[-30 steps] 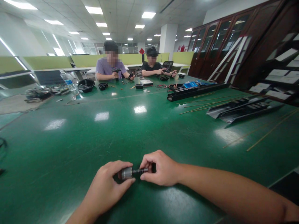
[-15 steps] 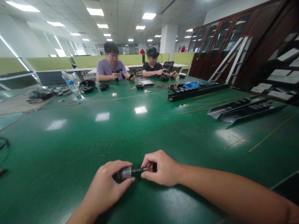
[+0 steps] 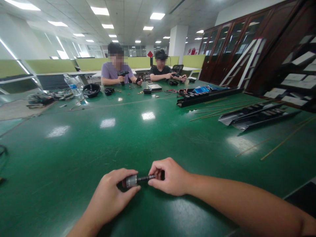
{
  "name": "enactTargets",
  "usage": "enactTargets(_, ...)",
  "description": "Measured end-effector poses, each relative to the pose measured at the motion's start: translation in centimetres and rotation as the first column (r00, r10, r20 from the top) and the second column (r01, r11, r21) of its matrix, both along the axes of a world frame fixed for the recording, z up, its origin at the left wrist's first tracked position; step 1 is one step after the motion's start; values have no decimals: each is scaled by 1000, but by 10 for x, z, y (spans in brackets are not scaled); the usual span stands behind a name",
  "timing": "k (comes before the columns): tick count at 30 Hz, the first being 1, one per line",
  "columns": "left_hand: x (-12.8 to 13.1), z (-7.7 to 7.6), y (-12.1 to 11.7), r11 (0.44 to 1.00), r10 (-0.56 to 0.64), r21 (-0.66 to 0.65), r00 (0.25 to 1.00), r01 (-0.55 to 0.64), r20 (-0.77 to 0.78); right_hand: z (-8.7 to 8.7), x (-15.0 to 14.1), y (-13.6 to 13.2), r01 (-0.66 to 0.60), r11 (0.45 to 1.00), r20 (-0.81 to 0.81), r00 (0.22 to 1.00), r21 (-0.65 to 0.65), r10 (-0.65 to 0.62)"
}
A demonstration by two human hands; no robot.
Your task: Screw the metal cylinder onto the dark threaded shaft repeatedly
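My left hand [image 3: 112, 194] pinches a small silver metal cylinder [image 3: 131, 180] just above the green table [image 3: 148, 138], near its front edge. A dark threaded shaft [image 3: 146, 178] sticks out of the cylinder to the right. My right hand [image 3: 170, 177] is closed round the far end of that shaft, with a black part partly hidden inside the fingers. Both hands sit close together, thumbs toward me.
Long black metal trays [image 3: 256, 117] and thin brass rods [image 3: 283, 140] lie at the right. Another black tray [image 3: 204, 96] lies farther back. Two people sit at the far end holding black tools. A water bottle [image 3: 71, 86] and black bowl [image 3: 91, 90] stand far left.
Both hands with the cylinder and shaft have shifted slightly left. Nothing else has moved.
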State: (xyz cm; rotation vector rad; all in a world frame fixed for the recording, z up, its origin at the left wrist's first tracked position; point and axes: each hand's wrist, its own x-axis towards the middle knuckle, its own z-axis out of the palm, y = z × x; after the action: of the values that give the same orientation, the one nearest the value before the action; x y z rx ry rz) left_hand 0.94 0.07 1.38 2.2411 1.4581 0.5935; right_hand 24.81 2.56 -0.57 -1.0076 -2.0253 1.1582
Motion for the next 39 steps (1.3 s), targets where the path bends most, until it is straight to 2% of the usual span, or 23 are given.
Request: enactTargets(39,-6,1,3,999,31,-18,1000,-31,-1,1,1,0,15,1000,-20,1000,-21,-15)
